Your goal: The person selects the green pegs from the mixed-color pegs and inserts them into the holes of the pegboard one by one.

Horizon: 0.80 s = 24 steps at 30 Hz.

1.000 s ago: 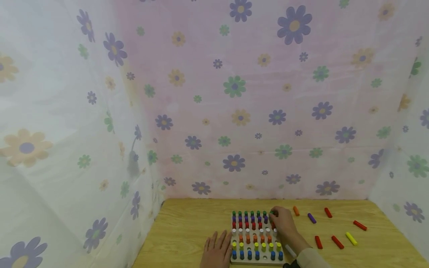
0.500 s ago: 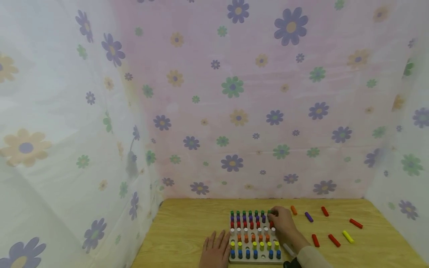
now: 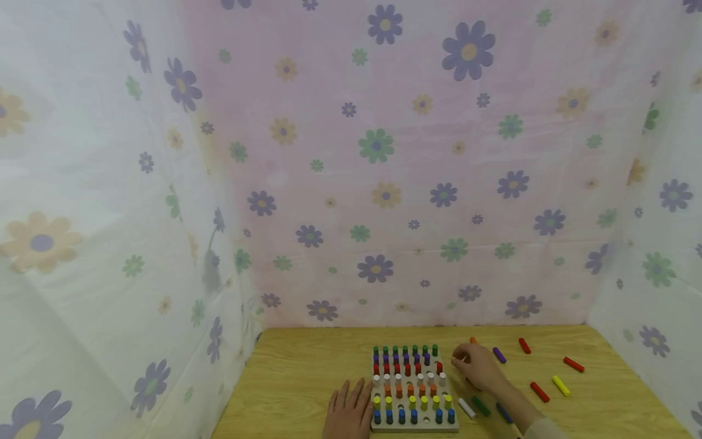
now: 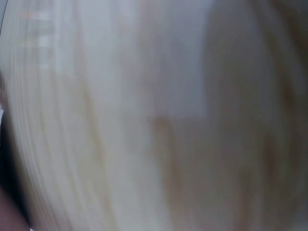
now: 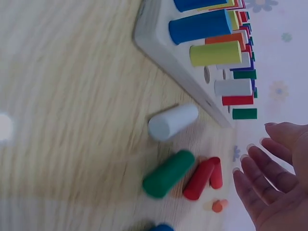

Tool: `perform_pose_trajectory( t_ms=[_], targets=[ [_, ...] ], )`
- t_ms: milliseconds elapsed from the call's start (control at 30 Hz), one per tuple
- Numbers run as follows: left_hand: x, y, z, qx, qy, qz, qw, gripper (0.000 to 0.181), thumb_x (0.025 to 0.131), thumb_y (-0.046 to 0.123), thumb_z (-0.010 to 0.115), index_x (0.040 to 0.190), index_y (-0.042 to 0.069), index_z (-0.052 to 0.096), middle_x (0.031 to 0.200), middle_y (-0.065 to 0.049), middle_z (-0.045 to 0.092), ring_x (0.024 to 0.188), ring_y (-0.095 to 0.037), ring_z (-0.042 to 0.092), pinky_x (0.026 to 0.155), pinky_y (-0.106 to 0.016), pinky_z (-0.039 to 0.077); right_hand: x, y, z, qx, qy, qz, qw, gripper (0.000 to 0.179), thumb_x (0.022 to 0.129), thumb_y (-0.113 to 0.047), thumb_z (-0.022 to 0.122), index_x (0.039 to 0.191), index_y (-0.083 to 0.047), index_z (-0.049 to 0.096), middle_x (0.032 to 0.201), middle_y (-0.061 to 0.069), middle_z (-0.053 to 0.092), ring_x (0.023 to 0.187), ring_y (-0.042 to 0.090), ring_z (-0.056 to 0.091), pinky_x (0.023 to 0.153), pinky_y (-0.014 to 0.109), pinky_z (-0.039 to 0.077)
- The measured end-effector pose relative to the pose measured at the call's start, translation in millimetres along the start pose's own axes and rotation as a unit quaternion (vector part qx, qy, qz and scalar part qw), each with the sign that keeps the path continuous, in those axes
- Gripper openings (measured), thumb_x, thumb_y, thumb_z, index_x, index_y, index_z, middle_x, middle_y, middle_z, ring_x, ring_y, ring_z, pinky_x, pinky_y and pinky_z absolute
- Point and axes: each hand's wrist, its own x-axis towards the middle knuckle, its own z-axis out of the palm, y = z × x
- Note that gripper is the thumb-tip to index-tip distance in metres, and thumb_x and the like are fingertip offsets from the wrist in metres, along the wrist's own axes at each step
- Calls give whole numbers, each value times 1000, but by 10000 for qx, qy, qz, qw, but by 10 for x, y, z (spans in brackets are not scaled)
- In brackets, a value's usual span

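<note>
A pale pegboard [image 3: 414, 429] carries rows of green, purple, red, white, orange, yellow and blue pegs, with several bare holes. My left hand [image 3: 348, 410] lies flat at its left edge, fingers spread. Off the board's right side hovers my right hand [image 3: 478, 367], its fingers loosely bent and holding nothing; the right wrist view shows the same bare fingers. Nearest to that hand on the board is the green corner peg [image 3: 435, 350], standing upright in the far row. The left wrist view is only a blurred pale surface.
Loose pegs lie right of the board: white [image 3: 466, 407], green [image 3: 481, 405] and blue [image 3: 504, 413] near my right forearm. Farther out are a yellow peg [image 3: 561, 385], a purple peg [image 3: 499, 355], an orange peg [image 3: 474, 341] and several red pegs [image 3: 540, 391]. Flowered curtains [image 3: 384, 183] enclose the table.
My right hand has let go of the green peg at the far right corner and moved right, off the board. My left hand stays in place. The head view has shifted slightly.
</note>
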Motion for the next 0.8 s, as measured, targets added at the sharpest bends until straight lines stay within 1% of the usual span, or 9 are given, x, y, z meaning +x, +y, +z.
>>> perform_pose_trajectory(
  t_ms=[100, 200, 267, 333, 400, 567, 667, 800],
  targets=[
    [-2, -6, 7, -29, 18, 9, 10000, 64, 107, 64, 16, 155, 33, 47, 155, 2, 50, 146, -38, 39, 118, -63, 29, -79, 40, -71, 16, -116, -47, 9999, 13, 94, -10, 73, 100, 1, 73, 88, 0, 70, 76, 12, 65, 65, 28, 57],
    [4, -21, 44, -4, 30, -8, 10000, 64, 107, 63, 16, 156, 34, 46, 156, 2, 49, 146, -38, 39, 118, -63, 29, -163, 80, -129, 2, -242, -205, 9995, 10, 93, -9, 74, 97, 1, 73, 87, 1, 70, 75, 12, 64, 64, 26, 56],
    [3, -26, 69, 39, 53, -1, 10000, 64, 108, 63, 16, 155, 34, 46, 156, 2, 49, 146, -38, 39, 118, -63, 29, -221, 114, -157, 34, -379, -236, 9990, 9, 93, -8, 74, 96, 1, 73, 87, 2, 70, 75, 13, 64, 63, 25, 56],
    [6, -28, 91, 75, 70, 0, 9999, 63, 108, 63, 16, 155, 34, 47, 155, 2, 49, 145, -38, 40, 118, -63, 30, -276, 146, -181, 71, -529, -163, 9984, 9, 93, -8, 74, 95, 0, 73, 87, 2, 70, 75, 13, 64, 62, 25, 56],
    [11, -25, 101, 81, 60, -14, 9999, 64, 107, 63, 16, 155, 34, 46, 156, 3, 49, 145, -38, 39, 117, -63, 29, -332, 174, -198, 33, -600, 13, 9982, 11, 92, -10, 75, 95, 0, 73, 87, 1, 69, 75, 12, 62, 62, 24, 55],
    [18, -8, 79, 18, -38, -88, 10000, 66, 107, 65, 15, 156, 34, 46, 156, 3, 48, 146, -38, 38, 119, -63, 28, -436, 214, -225, -108, -782, 274, 9965, 13, 91, -15, 77, 94, -3, 72, 85, -2, 67, 74, 11, 59, 62, 24, 52],
    [15, 2, 54, -22, -70, -113, 9999, 65, 107, 65, 15, 156, 34, 46, 157, 3, 48, 147, -37, 38, 119, -63, 27, -473, 216, -241, 63, -978, 322, 9947, 14, 91, -16, 77, 93, -3, 72, 84, -2, 67, 74, 11, 59, 61, 25, 51],
    [1, 15, 21, 26, -54, -90, 9999, 65, 107, 64, 16, 156, 34, 46, 157, 3, 48, 147, -37, 38, 120, -62, 27, -511, 238, -237, 223, -1149, 234, 9929, 13, 91, -15, 77, 93, -2, 72, 85, -2, 68, 74, 10, 60, 62, 25, 52]
  ],
)
